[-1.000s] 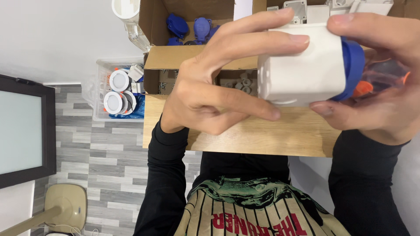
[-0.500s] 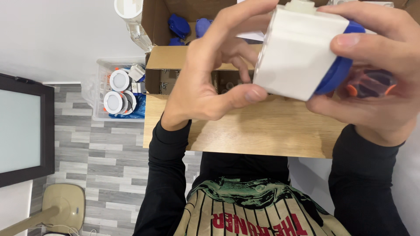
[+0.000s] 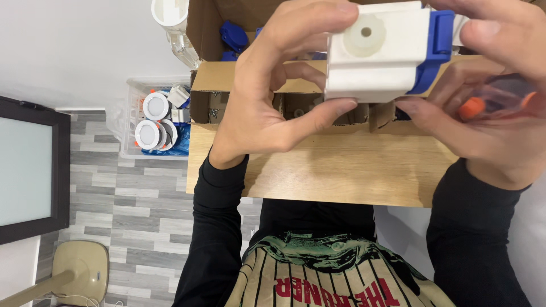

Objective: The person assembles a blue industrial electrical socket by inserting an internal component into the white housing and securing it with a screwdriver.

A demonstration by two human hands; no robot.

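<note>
Head view, the only one. Both hands hold a white plastic housing (image 3: 378, 54) with a blue end piece (image 3: 437, 48) up close to the camera, above the wooden table (image 3: 341, 170).

Left hand (image 3: 267, 102): thumb under the housing, fingers curled over its top, clamped on it. Right hand (image 3: 495, 96): fingers pinch the blue end; an orange-tipped clear tool (image 3: 495, 99) lies tucked in the palm.

A round boss with a centre hole faces the viewer.

Judgement: seat the blue piece squarely, pressing evenly from both sides, thumbs braced underneath.

Behind: cardboard box (image 3: 227, 94), clear bin of round white lamps (image 3: 153, 119).
</note>
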